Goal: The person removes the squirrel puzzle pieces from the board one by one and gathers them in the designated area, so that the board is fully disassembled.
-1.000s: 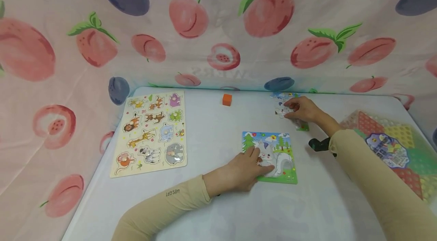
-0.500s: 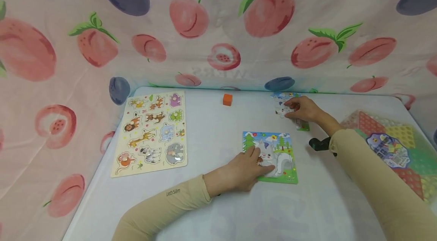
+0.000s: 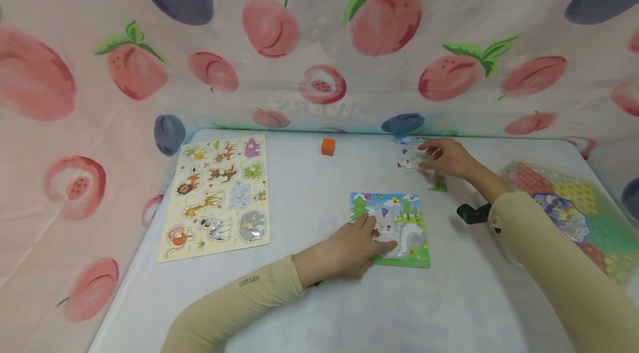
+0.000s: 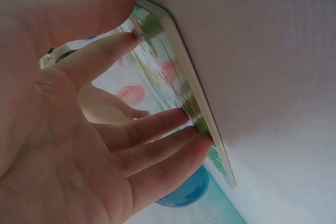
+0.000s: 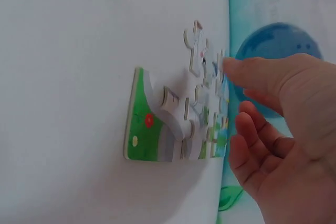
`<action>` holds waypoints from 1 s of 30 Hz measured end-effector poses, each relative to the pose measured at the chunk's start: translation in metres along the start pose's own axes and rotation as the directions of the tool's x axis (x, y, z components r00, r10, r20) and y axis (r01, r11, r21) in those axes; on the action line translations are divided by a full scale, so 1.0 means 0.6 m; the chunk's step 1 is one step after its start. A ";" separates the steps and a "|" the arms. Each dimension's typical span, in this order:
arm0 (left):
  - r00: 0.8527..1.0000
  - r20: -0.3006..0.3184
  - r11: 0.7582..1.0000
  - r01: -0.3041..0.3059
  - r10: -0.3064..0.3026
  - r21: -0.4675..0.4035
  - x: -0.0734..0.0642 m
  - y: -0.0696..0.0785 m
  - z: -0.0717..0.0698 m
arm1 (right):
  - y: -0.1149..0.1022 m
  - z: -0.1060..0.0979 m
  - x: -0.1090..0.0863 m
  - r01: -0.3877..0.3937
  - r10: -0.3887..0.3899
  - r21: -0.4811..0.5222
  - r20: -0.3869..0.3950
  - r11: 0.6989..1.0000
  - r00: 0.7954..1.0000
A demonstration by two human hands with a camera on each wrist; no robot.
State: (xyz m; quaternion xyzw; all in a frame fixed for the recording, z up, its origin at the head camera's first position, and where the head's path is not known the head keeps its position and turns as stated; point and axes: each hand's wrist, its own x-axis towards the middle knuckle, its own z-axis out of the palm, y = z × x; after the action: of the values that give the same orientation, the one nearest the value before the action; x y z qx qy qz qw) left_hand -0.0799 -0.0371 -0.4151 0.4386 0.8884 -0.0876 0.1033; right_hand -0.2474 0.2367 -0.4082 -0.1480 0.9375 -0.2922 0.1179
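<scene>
My left hand (image 3: 344, 247) rests on a small square squirrel puzzle (image 3: 411, 233) in the middle of the table, fingers fairly straight. In the left wrist view its fingertips touch the puzzle's printed face near the edge. Farther back on the right, my right hand (image 3: 449, 161) hovers at a group of loosely joined jigsaw pieces (image 3: 406, 156) showing a similar grey squirrel. The right wrist view has the thumb overlapping the far pieces, the other fingers loosely bent and nothing between them. A green-edged corner piece (image 5: 142, 129) with grey on it lies at the group's near end.
A wooden animal peg puzzle (image 3: 217, 197) lies at the left. An orange cube (image 3: 328, 146) sits near the back edge. To the right, a clear bag of coloured bumpy pieces (image 3: 584, 203) lies beside my right forearm. A fruit-print curtain (image 3: 319, 36) hangs behind the table.
My right hand has shifted slightly right, uncovering more of the jigsaw pieces. The left hand stays on the squirrel puzzle. The head view has turned slightly.
</scene>
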 end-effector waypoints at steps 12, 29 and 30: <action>1.000 -0.020 0.998 -0.008 0.007 -0.060 -0.003 -0.007 -0.001 | -0.030 0.036 -0.064 0.217 -0.214 0.024 -0.111 0.976 0.971; 0.997 -0.059 0.983 -0.067 0.058 -0.173 -0.001 -0.028 0.003 | -0.060 0.124 -0.142 0.301 -0.302 0.124 -0.019 0.945 0.953; 0.996 -0.058 0.978 -0.076 0.066 -0.195 -0.001 -0.032 0.003 | -0.063 0.129 -0.148 0.308 -0.310 0.123 -0.006 0.943 0.951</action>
State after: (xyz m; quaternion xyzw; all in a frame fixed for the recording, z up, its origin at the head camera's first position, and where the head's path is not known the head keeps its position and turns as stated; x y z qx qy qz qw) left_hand -0.0945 -0.0497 -0.4152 0.4599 0.8788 0.0161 0.1264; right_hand -0.1334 0.1979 -0.4366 -0.2876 0.8822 -0.3629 0.0855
